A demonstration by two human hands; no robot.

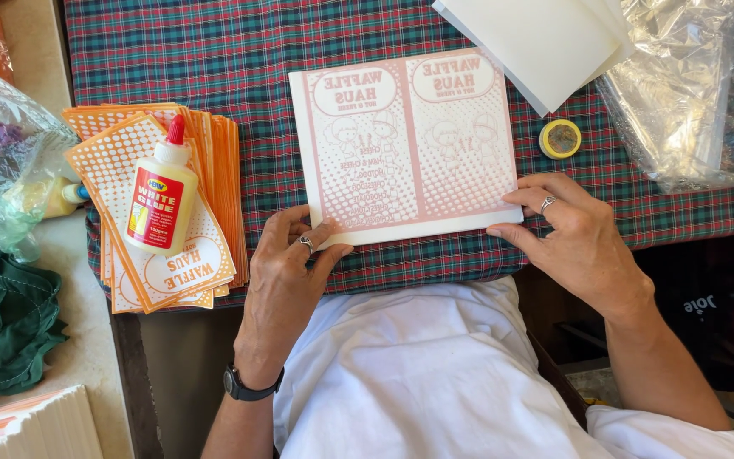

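A white card sheet printed in pale pink (405,144), with two panels of dots and cartoon figures, lies flat on the plaid cloth (239,51). My left hand (286,272) pinches its near left corner, thumb on top. At the near right corner my right hand (571,234) holds the edge, fingers resting on the sheet. Both hands wear a ring; the left wrist carries a dark watch.
A stack of orange-printed cards (163,204) lies at left with a white glue bottle (161,200) on top. Blank white sheets (545,42) sit at the back, a small yellow tape roll (561,138) beside them, clear plastic bags (690,93) right and left, green cloth (2,323).
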